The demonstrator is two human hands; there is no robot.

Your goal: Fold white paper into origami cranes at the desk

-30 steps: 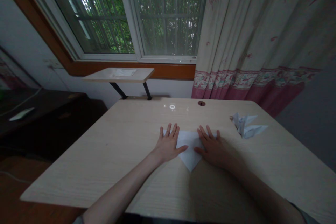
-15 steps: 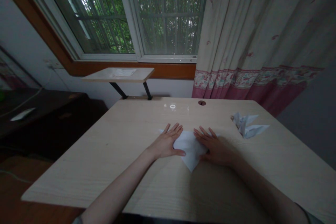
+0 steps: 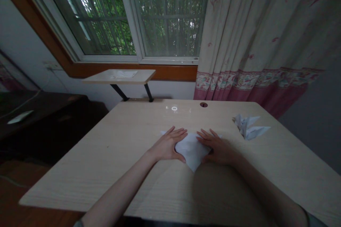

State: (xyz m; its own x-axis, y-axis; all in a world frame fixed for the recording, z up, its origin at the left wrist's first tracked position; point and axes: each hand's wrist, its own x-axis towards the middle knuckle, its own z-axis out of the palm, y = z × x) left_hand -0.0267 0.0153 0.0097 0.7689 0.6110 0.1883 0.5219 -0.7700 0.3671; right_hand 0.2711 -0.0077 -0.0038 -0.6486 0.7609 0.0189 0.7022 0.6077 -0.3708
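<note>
A white sheet of paper folded into a triangle [image 3: 192, 150] lies flat on the desk, one corner pointing toward me. My left hand [image 3: 170, 144] rests over its left side, fingers stretched out and thumb along the lower left edge. On the right side of the paper lies my right hand [image 3: 215, 147], palm down with fingers spread. Both hands hide parts of the paper's sides; small tips show beyond them. Farther right on the desk sits a folded paper crane [image 3: 249, 127], apart from my hands.
The pale wooden desk [image 3: 128, 131] has a small raised shelf [image 3: 145, 75] at the back left, with white paper [image 3: 124, 74] on it. A round cable-hole cover [image 3: 204, 105] is near the back edge. A curtain [image 3: 239, 42] and window are behind; a dark table [image 3: 61, 103] stands left.
My left thumb has shifted slightly toward me and left along the paper's edge. My right fingers have moved only a little. The view has shifted slightly; the paper stays flat.
</note>
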